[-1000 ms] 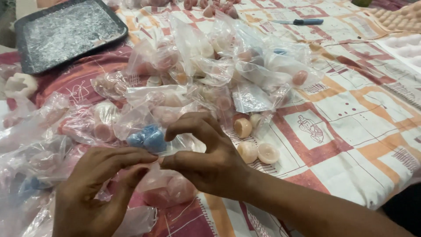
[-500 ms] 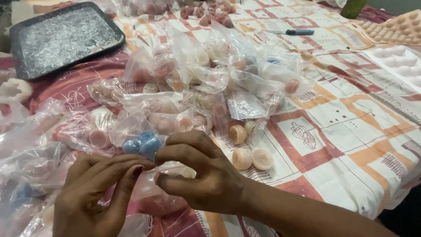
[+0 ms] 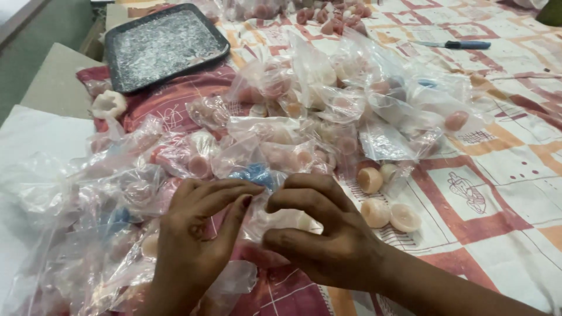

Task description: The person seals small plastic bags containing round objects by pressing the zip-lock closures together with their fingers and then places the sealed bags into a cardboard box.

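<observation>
My left hand (image 3: 196, 246) and my right hand (image 3: 322, 234) meet low in the head view, both pinching one small clear plastic bag (image 3: 281, 221) with a pale round piece inside. A heap of similar clear bags (image 3: 304, 123) holding pink, white and blue round pieces spreads just beyond my fingers. A bag with a blue piece (image 3: 253, 173) lies right above my fingertips. Three loose pale round pieces (image 3: 386, 205) lie on the cloth to the right of my right hand.
A dark rectangular tray (image 3: 161, 44) dusted with white sits at the far left. A patterned red, orange and white cloth (image 3: 503, 175) covers the surface. A blue-handled knife (image 3: 453, 44) lies at the far right. More loose pink pieces (image 3: 328, 14) lie at the top.
The view has tilted, so the heap and tray sit lower in the frame. My hands stay together on the same small bag, fingers shifting slightly.
</observation>
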